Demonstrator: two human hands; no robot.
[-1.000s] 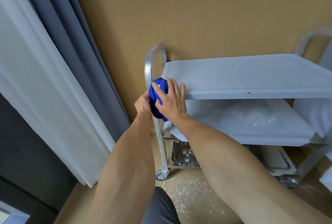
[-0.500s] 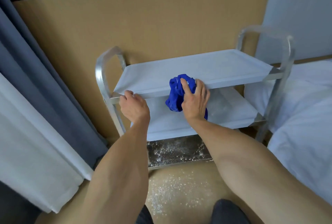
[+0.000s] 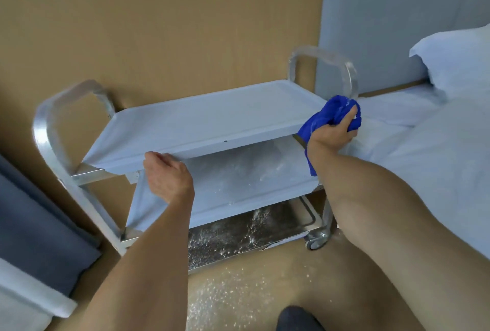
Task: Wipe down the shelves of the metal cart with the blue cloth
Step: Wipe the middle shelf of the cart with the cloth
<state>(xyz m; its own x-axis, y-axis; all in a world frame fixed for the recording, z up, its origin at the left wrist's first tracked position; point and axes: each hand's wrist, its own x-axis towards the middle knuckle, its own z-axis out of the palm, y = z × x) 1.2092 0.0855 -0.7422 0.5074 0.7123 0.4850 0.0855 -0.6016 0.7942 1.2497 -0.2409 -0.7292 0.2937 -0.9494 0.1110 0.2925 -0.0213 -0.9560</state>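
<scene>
A dark curtain (image 3: pixel 39 224) is seen at the far left, beside the metal cart (image 3: pixel 50 129), which is set against a tan wall. The front edge of the top shelf (image 3: pixel 201 116) is gripped by the left hand (image 3: pixel 168 177), fingers curled under the rim. White powder is scattered over the middle shelf (image 3: pixel 238 177), the bottom shelf (image 3: pixel 238 235) and the floor (image 3: pixel 233 299). At the shelf's right corner, the bunched blue cloth (image 3: pixel 328 121) is clenched in the right hand (image 3: pixel 330 135). A white bed (image 3: pixel 429 150) is seen at right.
</scene>
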